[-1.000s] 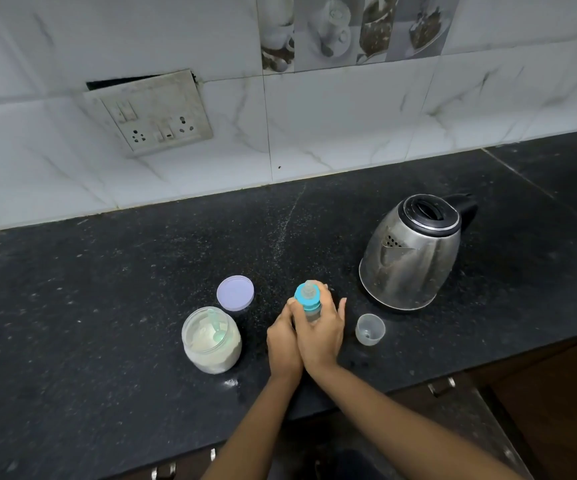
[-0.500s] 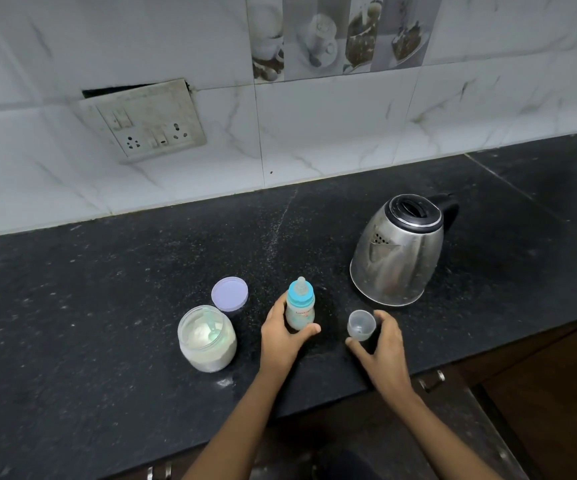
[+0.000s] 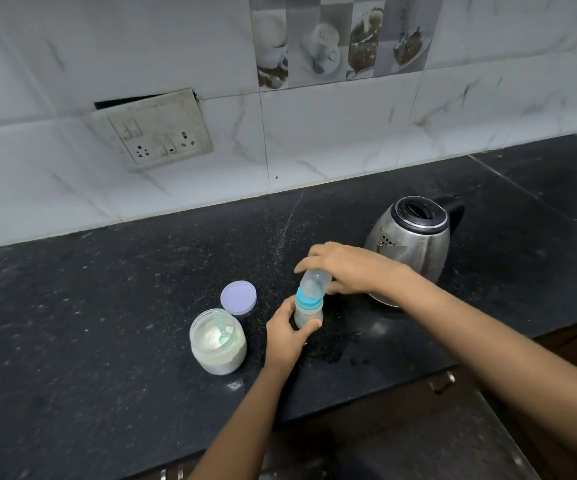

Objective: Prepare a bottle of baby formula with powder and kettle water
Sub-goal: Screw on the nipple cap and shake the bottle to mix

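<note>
A small baby bottle (image 3: 308, 314) with a blue collar stands on the black counter (image 3: 107, 306), and my left hand (image 3: 285, 336) is wrapped around its body. My right hand (image 3: 346, 268) holds the clear bottle cap (image 3: 314, 284) tilted over the bottle's teat, touching the blue collar. An open jar of white formula powder (image 3: 218, 341) with a green scoop inside stands left of the bottle. The steel kettle (image 3: 413, 240), its black lid closed, stands to the right behind my right hand.
The jar's lilac lid (image 3: 238, 296) lies on the counter just behind the jar. A switch and socket plate (image 3: 157, 131) hangs on the tiled wall. The counter's front edge runs close below my forearms, with drawer handles (image 3: 441, 382) beneath.
My right hand picked the clear cap up from the counter and brought it left and up, over the bottle's top. My left hand stayed on the bottle.
</note>
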A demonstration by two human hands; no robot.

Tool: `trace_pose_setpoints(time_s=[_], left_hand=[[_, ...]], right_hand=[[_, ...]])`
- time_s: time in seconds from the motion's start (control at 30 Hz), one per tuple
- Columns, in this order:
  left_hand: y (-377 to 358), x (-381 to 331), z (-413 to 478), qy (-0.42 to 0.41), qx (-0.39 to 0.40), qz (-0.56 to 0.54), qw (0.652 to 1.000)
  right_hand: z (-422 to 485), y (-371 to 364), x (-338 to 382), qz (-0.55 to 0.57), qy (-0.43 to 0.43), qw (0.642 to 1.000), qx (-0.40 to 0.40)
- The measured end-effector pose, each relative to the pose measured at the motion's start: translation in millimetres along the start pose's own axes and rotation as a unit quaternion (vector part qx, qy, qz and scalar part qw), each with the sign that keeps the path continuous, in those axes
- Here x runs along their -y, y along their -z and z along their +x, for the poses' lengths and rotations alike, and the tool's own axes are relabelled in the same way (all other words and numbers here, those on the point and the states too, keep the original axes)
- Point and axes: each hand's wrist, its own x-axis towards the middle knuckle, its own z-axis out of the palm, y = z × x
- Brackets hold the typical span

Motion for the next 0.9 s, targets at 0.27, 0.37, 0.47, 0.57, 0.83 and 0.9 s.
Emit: trace_pose_setpoints(time_s=[0.27,0.37,0.47,0.57,0.83,0.9], left_hand=[[0,5,6,0.005,0.012,0.033,0.999],[0,5,6,0.009,0.007,0.042,0.999],[-1,6,4,0.009,-0.005,0.044,0.999],[-4,5,1,0.009,-0.013,0.040,0.999],[0,2,1,0.028,0.000,0.068,0.997],[8,2,0,0.014,0.024,0.092,0.995]], right_hand=[[27,3,10,-0.015,0.019,0.992,0.121],[29,3,10,0.000,0.001,0.992,0.123],[30,-4,13,0.009,-0.024,0.994,0.108],[28,-14,20,-0.010,-0.060,0.995,0.082],[15,-72,44,0.135,-0.332,0.918,-0.168],[10,-89,42,0.276,-0.312,0.885,-0.207]])
